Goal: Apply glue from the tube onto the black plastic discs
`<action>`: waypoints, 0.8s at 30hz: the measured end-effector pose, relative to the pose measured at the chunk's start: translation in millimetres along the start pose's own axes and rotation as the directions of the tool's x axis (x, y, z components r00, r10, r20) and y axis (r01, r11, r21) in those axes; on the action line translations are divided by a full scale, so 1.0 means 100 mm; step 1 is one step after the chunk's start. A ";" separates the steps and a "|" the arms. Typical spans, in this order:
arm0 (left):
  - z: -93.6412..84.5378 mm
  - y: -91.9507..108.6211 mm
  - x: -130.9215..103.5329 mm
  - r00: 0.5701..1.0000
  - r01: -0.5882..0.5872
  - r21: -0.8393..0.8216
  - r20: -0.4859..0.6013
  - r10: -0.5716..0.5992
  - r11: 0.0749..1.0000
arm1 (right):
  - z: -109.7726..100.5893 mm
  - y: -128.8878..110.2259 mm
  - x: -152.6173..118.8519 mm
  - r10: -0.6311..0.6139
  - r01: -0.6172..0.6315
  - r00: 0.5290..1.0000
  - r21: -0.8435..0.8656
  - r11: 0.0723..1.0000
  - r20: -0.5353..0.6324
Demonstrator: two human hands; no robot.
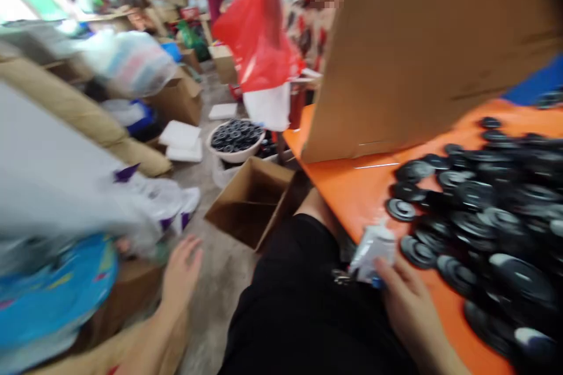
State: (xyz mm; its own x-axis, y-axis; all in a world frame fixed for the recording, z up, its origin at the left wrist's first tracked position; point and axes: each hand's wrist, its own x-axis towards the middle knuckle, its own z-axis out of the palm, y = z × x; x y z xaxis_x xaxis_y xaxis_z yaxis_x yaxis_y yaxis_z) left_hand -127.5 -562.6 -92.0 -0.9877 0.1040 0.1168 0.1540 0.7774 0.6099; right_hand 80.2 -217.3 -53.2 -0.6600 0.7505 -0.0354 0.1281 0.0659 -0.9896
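Observation:
My right hand [402, 290], at the edge of the orange tabletop [341, 187], grips a small shiny whitish packet [373, 251]; what is inside it is too blurred to tell. Just right of that hand, many round black discs [479, 193] with ringed faces lie heaped on the table. My left hand [182, 272] is held out over the floor on the left, fingers stretched and a little apart, with nothing in it. Nearest to it is a white and purple plastic bag [162, 199].
A cardboard sheet [396, 64] stands upright on the table. Beyond my knees are an open cardboard box [255, 199] and a bowl [240, 153] of black rings. A red bag [261, 29] hangs ahead. A blue round item [83, 287] lies left. People are in the background.

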 end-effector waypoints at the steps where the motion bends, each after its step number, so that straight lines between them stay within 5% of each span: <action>1: 0.32 0.40 0.04 0.980 -0.119 -0.099 0.149 0.133 0.988 | -0.02 -0.03 -0.01 0.035 -0.036 0.999 0.038 0.999 0.016; 3: 0.80 1.25 -0.03 0.817 -0.239 -0.390 0.415 0.401 0.889 | -0.08 -0.05 -0.02 0.043 -0.046 0.999 0.094 0.994 0.030; 6: 1.17 2.32 -0.31 0.515 -0.138 -0.642 0.604 0.608 0.754 | -0.23 -0.07 -0.08 0.008 -0.007 1.000 0.116 0.993 -0.003; 8: 1.30 2.80 -0.48 0.341 -0.019 -0.702 0.665 0.665 0.712 | -0.34 -0.08 -0.14 -0.031 0.035 0.999 0.099 0.994 -0.041; 10: 1.39 3.10 -0.59 0.222 0.085 -0.693 0.714 0.664 0.716 | -0.48 -0.08 -0.20 -0.086 0.090 0.995 0.072 0.993 -0.056; 14: 1.51 3.44 -0.73 0.044 0.262 -0.610 0.782 0.622 0.748 | -0.86 0.04 -0.32 -0.222 0.194 0.959 -0.160 0.968 -0.178; 17: 1.62 3.59 -0.87 -0.066 0.383 -0.504 0.821 0.567 0.774 | -1.17 0.17 -0.37 -0.513 0.245 0.805 -0.619 0.746 -0.299; 19: 1.73 3.65 -1.01 -0.096 0.416 -0.418 0.863 0.496 0.808 | -1.34 0.19 -0.37 -0.686 0.311 0.720 -0.832 0.459 -0.109; 21: 1.83 3.67 -1.13 -0.111 0.402 -0.381 0.882 0.457 0.833 | -1.47 0.13 -0.34 -0.681 0.398 0.719 -0.885 0.242 0.137; 24: 1.91 3.68 -1.19 -0.168 0.286 -0.451 0.845 0.508 0.845 | -1.56 0.02 -0.30 -0.562 0.457 0.774 -0.872 0.175 0.293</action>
State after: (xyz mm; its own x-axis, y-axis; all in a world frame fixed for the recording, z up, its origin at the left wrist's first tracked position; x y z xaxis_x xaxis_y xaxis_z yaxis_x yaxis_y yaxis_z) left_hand 41.4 -170.7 -31.0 0.2213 0.9014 -0.3722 -0.1401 0.4071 0.9026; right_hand 216.2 -136.9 -31.8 -0.7996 0.3508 0.4875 0.3660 0.9282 -0.0676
